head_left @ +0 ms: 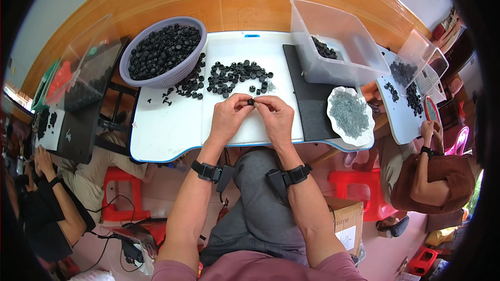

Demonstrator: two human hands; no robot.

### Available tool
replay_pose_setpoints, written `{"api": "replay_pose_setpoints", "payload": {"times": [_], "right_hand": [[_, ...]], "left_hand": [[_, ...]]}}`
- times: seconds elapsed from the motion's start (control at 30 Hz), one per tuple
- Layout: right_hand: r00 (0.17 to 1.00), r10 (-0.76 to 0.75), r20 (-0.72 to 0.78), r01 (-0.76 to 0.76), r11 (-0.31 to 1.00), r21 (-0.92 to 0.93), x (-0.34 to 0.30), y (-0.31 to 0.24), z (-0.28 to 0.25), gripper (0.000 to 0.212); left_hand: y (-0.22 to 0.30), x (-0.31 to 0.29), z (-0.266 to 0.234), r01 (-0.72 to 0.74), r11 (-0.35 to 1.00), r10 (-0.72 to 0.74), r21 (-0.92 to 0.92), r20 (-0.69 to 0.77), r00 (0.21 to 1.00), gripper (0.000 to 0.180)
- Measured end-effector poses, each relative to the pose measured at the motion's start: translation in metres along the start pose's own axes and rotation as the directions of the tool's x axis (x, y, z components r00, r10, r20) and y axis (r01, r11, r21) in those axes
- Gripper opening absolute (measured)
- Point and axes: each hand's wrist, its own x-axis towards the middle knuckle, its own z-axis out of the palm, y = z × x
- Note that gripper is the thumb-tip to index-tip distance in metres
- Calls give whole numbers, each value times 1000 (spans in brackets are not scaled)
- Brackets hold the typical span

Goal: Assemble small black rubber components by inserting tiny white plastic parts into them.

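Observation:
Over the near middle of the white table, my left hand and my right hand meet fingertip to fingertip. Between them is a small round black cap, pinched by the left fingers. The right fingertips press together at its side; whether they hold a tiny piece there is too small to make out. Just beyond my hands lies a loose spread of black caps. A few thin grey pieces lie beside them.
At the back left stands a lilac basket heaped with black caps. A clear plastic bin sits on a black mat at right, near a white scalloped dish of grey pieces. Co-workers sit at side tables.

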Motion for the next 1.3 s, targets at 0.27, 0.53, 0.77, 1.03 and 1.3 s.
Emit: {"api": "replay_pose_setpoints", "payload": {"times": [0.27, 0.53, 0.77, 1.03, 1.3], "right_hand": [[999, 36, 4, -36, 999, -16, 1, 2, 0, 12], [1000, -6, 30, 7, 999, -53, 0, -4, -1, 11], [995, -86, 53, 91, 991, -96, 2, 0, -1, 11], [977, -174, 119, 199, 948, -249, -1, -4, 3, 11], [946, -304, 115, 325, 886, -331, -4, -10, 5, 22]], "left_hand": [[-5, 0, 0, -48, 999, 48, 21, -8, 999, 25], [-6, -2, 1, -62, 997, 62, 39, -18, 998, 25], [-11, -1, -1, -77, 997, 77, 32, 3, 997, 24], [-14, 3, -7, -28, 1000, 29, -6, 69, 997, 27], [-1, 8, -22, 160, 976, -120, -145, 248, 961, 27]]}}
